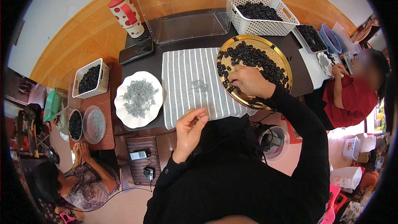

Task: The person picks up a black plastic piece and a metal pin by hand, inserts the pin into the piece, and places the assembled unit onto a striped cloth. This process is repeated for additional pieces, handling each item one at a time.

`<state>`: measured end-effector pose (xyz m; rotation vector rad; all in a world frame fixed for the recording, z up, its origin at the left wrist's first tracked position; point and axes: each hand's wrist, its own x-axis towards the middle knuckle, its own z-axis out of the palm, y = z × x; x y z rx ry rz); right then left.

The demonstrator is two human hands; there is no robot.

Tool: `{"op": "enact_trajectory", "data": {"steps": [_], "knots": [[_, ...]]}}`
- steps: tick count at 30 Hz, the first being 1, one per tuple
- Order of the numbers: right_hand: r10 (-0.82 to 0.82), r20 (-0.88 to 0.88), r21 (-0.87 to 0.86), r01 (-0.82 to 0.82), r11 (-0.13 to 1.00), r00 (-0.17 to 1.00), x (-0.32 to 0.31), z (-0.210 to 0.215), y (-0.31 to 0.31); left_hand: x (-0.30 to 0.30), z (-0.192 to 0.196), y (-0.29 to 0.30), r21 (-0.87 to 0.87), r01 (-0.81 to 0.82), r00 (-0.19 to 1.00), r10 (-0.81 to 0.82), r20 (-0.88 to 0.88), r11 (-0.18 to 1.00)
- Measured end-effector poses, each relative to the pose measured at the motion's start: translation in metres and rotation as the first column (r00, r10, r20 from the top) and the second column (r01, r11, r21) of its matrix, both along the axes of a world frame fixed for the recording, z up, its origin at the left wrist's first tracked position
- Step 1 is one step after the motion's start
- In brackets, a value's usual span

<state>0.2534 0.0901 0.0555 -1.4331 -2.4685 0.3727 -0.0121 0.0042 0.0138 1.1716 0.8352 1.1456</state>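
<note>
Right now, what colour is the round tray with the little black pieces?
Shiny gold tray, best seen in the head view.

We hold our left hand (191, 125) raised, palm turned inward, fingers curled with thumb and fingertips pinched close. Our right hand (250, 82) reaches forward, knuckles up, fingers bent downward. Both forearms wear black sleeves, and the right elbow is bent sharply outward.

Person seen from above: black long-sleeved top covering torso and both arms to the wrists, left hand (189, 124) and right hand (250, 81) bare, without gloves.
</note>
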Motion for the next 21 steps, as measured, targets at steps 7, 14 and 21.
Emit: {"op": "enact_trajectory", "data": {"steps": [7,14,21], "knots": [[0.062,-0.002,0.139,-0.061,0.988,0.998,-0.011,0.011,-0.016,-0.001,0.000,-0.003,-0.006,-0.026,0.998,0.025,-0.057,1.000],[0.256,-0.272,0.350,-0.152,0.924,0.928,-0.066,0.023,-0.085,0.016,0.001,-0.004,-0.120,0.098,0.977,-0.073,0.198,0.988],[0.171,-0.610,0.187,-0.069,0.980,0.773,-0.097,0.001,-0.077,-0.005,-0.007,0.004,-0.142,0.005,0.953,0.039,0.301,0.990]]}}
